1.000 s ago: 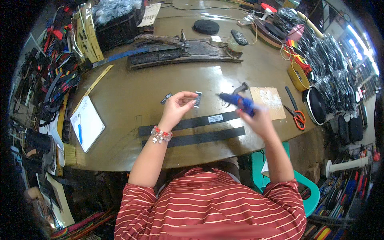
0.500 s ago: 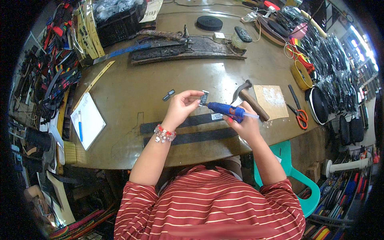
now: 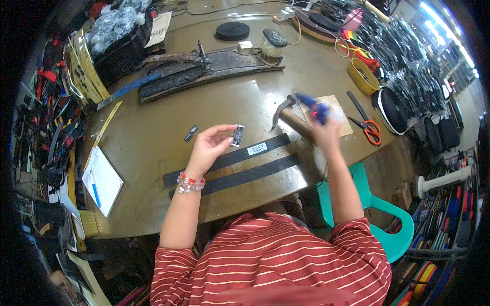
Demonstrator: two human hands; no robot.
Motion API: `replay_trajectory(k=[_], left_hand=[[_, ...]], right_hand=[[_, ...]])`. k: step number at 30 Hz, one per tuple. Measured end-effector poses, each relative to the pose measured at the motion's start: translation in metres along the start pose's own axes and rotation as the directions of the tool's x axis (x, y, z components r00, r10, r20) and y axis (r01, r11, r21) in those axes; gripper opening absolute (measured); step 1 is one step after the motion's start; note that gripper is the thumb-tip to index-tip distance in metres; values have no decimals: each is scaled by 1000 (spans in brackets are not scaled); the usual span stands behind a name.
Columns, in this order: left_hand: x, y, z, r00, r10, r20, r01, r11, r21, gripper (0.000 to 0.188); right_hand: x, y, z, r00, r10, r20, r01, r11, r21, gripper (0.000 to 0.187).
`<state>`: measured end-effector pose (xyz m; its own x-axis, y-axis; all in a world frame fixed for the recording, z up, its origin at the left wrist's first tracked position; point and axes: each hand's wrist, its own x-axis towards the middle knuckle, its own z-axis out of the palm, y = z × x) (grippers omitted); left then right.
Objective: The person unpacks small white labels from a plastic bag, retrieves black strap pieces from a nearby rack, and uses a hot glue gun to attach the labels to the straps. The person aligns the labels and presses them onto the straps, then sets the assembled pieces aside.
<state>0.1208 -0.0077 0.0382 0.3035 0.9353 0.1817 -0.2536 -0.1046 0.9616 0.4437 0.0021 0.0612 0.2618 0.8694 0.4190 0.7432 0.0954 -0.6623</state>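
Note:
Between the thumb and fingers of my left hand [image 3: 210, 145] is a small black label [image 3: 238, 135] with white ends. My right hand [image 3: 327, 133], blurred by motion, grips a blue glue gun [image 3: 312, 106] over the hammer and the cardboard. Two dark straps lie side by side in front of me. The farther strap [image 3: 224, 162] bears a small white label [image 3: 257, 148]; the nearer strap [image 3: 250, 174] shows plain. More small black labels [image 3: 191, 133] rest on the table left of my left hand.
A hammer [image 3: 297, 125] and a glue-smeared cardboard piece [image 3: 346, 122] lie at right, beside orange-handled scissors [image 3: 371, 133]. A dark board [image 3: 224, 66] and jar [image 3: 274, 46] stand farther back. At left are white paper [image 3: 104, 178] with a blue pen and a yellow ruler [image 3: 109, 122].
My right hand has swung the glue gun away from the label, toward the far right. My left hand still pinches the label. The whole view has shifted and turned.

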Motion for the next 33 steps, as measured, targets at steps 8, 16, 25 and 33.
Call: replay_trajectory(k=[8,16,25,33], left_hand=[[-1,4,5,986,-144,87,157,973,-167,30],[-18,17,35,910,-217,354,384,767,-514,34],[-44,23,57,873,-237,426,464,672,-577,35],[-55,20,55,864,-304,402,493,670,-554,32]], right_hand=[[25,123,-33,898,420,-130,-435,804,-407,72],[-69,-30,-5,968,-242,-67,244,848,470,17],[-58,-76,-3,771,-598,219,226,577,785,16],[-58,-79,-10,730,-601,326,348,737,580,10]])
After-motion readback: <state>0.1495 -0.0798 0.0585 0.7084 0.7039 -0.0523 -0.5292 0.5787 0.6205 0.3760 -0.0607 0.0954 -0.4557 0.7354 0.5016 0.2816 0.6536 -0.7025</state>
